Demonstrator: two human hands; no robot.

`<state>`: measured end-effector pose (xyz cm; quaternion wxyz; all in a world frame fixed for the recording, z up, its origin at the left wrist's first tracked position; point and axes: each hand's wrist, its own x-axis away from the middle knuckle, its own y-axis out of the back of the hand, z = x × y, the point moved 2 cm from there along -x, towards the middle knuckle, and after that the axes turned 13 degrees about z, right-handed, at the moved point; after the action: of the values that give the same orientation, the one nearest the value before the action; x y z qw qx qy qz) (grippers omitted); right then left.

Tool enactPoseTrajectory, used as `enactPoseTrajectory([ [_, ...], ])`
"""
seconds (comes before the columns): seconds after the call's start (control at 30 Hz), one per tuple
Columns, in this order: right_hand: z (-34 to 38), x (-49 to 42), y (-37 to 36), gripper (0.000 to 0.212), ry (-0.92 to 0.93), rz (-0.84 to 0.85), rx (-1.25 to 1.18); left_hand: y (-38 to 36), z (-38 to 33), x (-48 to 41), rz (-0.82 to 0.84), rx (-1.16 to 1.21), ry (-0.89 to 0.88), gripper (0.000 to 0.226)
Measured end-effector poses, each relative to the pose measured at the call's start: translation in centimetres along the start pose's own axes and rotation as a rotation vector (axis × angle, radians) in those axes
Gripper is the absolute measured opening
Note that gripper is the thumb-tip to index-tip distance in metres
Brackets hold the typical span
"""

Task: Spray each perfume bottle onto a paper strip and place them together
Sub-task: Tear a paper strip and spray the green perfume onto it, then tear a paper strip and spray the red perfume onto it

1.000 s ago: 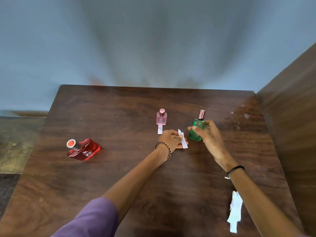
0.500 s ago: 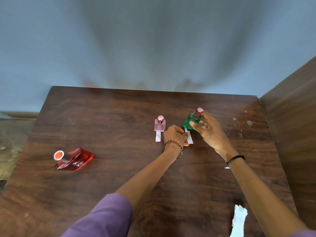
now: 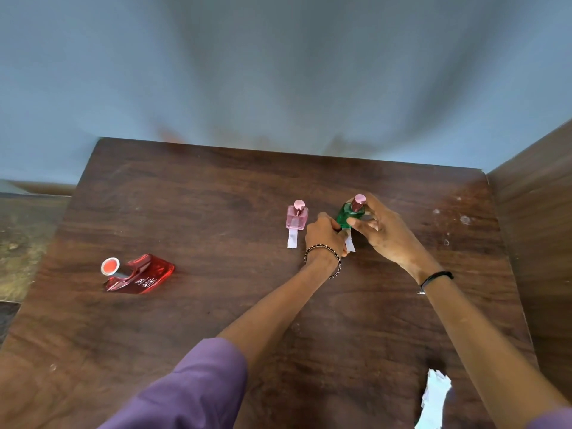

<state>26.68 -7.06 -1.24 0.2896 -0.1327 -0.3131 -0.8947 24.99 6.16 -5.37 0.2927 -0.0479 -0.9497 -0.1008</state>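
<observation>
A green perfume bottle [image 3: 346,215] with a rose-coloured cap is tilted in my right hand [image 3: 382,232], just above the table. My left hand [image 3: 325,236] pinches a white paper strip [image 3: 349,243] whose top end lies under the green bottle. Left of them a small pink bottle [image 3: 296,216] stands upright on the end of another paper strip [image 3: 292,239]. A red bottle [image 3: 140,274] with a round silver-rimmed cap rests far to the left on the dark wooden table [image 3: 216,196].
A pile of spare white paper strips [image 3: 433,397] lies near the table's front right edge, beside my right forearm. A wooden panel [image 3: 538,193] rises along the table's right side. A blue-grey wall stands behind the table's far edge.
My right hand has lifted and tilted the green bottle, moving it slightly away. My left hand slid the strip forward so its end lies beneath the bottle.
</observation>
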Motion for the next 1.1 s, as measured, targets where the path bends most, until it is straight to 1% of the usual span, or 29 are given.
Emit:
enactPoseTrajectory([
  [0.17, -0.1, 0.1, 0.0, 0.038, 0.001, -0.011, 0.017, 0.0, 0.1, -0.1, 0.003, 0.016, 0.01, 0.021],
  [0.3, -0.5, 0.1, -0.2, 0.034, -0.005, -0.019, 0.08, 0.1, 0.3, 0.0, 0.014, 0.115, 0.032, 0.019],
  [0.43, -1.0, 0.1, -0.3, 0.043, -0.026, -0.042, 0.148, 0.3, 0.6, -0.3, 0.017, 0.159, 0.025, 0.016],
  [0.53, -1.5, 0.3, -0.5, 0.052, -0.043, -0.057, 0.131, 0.3, 0.9, -0.3, 0.017, 0.191, 0.043, 0.017],
  [0.6, -1.8, 0.6, -0.8, 0.055, -0.055, -0.086, 0.115, 0.2, 1.2, -0.2, 0.027, 0.221, 0.048, 0.019],
  [0.83, -2.4, 2.7, -2.4, 0.055, -0.067, -0.23, 0.067, -0.3, 2.4, 1.5, 0.035, 0.25, 0.038, 0.013],
  [0.93, -2.8, 4.1, -3.7, 0.055, -0.095, -0.256, 0.048, -0.6, 3.0, 2.6, 0.046, 0.249, 0.05, 0.014],
  [1.1, -3.3, 6.9, -5.5, 0.051, -0.075, -0.301, 0.005, -1.6, 4.1, 5.4, 0.067, 0.212, 0.053, 0.011],
])
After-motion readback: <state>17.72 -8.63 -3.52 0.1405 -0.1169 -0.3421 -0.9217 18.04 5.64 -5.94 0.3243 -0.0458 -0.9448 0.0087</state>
